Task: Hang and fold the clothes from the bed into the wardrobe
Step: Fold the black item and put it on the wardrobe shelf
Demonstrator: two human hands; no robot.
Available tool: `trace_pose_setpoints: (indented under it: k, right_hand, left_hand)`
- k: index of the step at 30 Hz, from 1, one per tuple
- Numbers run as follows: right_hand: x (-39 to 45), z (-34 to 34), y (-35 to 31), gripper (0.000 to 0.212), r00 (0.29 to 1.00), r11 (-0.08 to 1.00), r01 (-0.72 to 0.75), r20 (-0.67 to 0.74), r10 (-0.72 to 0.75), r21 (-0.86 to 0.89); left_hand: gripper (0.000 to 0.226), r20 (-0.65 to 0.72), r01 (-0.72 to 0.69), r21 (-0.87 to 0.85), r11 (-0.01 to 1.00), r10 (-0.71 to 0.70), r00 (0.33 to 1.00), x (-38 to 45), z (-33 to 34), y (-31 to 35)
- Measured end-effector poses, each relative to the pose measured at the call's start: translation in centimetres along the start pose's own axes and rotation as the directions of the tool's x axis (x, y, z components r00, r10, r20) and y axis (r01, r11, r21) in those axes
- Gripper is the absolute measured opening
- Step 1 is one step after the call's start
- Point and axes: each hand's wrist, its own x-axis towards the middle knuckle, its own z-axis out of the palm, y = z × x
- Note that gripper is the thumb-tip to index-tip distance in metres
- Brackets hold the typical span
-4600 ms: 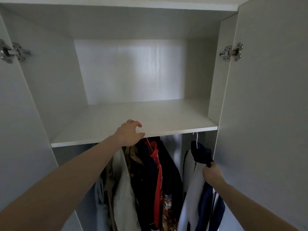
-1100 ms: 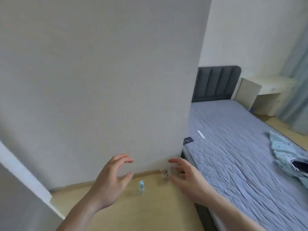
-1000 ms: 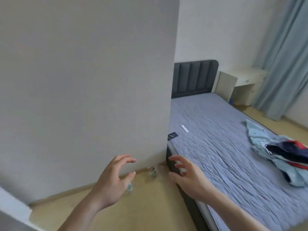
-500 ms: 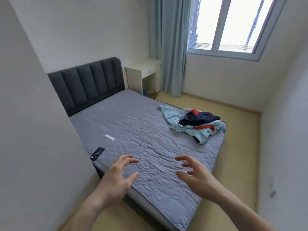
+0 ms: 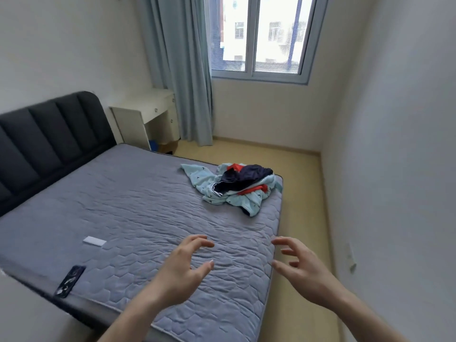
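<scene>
Since nothing is held by either the left hand [image 5: 183, 269] or the right hand [image 5: 302, 269], both loosely spread with fingers half-curled, the clothes pile [image 5: 235, 187] is what matters. It's heaped at the bed's [image 5: 128, 208] far right corner, well beyond both hands, a bit closer to the right one, probably. A phone [image 5: 70, 281] and white card [image 5: 94, 241] are left on the bed's near left side, out of the way.
</scene>
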Motion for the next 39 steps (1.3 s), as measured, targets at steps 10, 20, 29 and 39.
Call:
trace_pose_setpoints:
  k: [10, 20, 29, 39]
  right_hand:
    - [13.8, -10.9, 8.7, 0.035, 0.998, 1.000, 0.007, 0.064, -0.007, -0.011]
    - [27.1, -20.8, 12.3, 0.036, 0.982, 0.995, 0.082, 0.174, -0.072, -0.051]
    - [36.7, -19.6, 13.1, 0.032, 0.944, 0.992, 0.128, 0.307, -0.119, -0.011]
    - [49.2, -21.0, 15.6, 0.036, 0.946, 0.990, 0.094, 0.321, -0.055, -0.107]
  left_hand:
    - [0.026, -0.035, 0.052, 0.006, 0.999, -0.051, 0.998, 16.1, 7.4, 4.5]
    - [0.027, -0.121, 0.164, -0.003, 0.987, -0.163, 0.979, 27.9, 12.5, 9.6]
    - [0.027, -0.219, 0.330, 0.008, 0.944, -0.320, 0.922, 33.6, 10.7, 5.2]
    - [0.033, -0.191, 0.365, -0.033, 0.930, -0.365, 0.911, 46.1, 10.8, 1.2]
